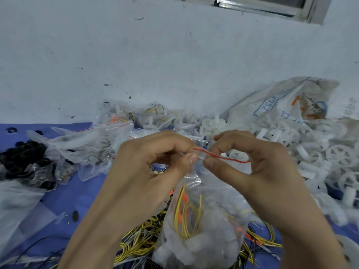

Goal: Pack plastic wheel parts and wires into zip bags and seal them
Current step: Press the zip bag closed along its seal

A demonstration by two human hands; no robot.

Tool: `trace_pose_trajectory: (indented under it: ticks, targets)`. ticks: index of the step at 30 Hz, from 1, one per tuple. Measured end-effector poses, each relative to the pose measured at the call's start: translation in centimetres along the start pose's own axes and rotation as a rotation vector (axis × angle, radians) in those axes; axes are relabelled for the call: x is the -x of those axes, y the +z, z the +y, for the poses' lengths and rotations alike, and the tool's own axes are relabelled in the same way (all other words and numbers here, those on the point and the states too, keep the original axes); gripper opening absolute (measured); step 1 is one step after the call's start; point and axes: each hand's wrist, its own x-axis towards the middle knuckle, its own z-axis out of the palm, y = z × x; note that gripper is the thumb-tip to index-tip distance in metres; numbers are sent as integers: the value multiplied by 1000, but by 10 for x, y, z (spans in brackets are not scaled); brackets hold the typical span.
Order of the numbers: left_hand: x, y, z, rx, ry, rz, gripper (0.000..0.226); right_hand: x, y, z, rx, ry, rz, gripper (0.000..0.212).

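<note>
A clear zip bag (202,226) with a red seal line hangs between my hands, holding white plastic wheel parts and yellow and orange wires. My left hand (153,162) pinches the bag's top edge at the left end of the red line. My right hand (252,162) pinches the same top edge just to the right of it, thumb under, fingers over. The thumbs nearly touch. Beneath the bag lies a tangle of loose yellow wires (139,241) on the blue table cover (81,193).
A heap of white plastic wheels (318,152) fills the right side, with a printed white sack (287,101) behind it. Filled zip bags (120,125) pile at the back centre. Black ring parts (21,158) and more clear bags sit at left. A white wall stands behind.
</note>
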Motion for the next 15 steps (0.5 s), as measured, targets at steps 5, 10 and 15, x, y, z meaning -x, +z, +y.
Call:
trace_pose_trajectory:
  ticks: [5, 10, 15]
  targets:
    - [0, 2, -1, 18, 9, 76, 10, 1, -5, 8, 17, -3, 27, 5]
    - [0, 4, -6, 81, -37, 176, 6, 3, -12, 16, 42, -7, 92, 7]
    - [-1, 1, -11, 129, -81, 245, 11, 4, -17, 19, 62, 25, 156, 10]
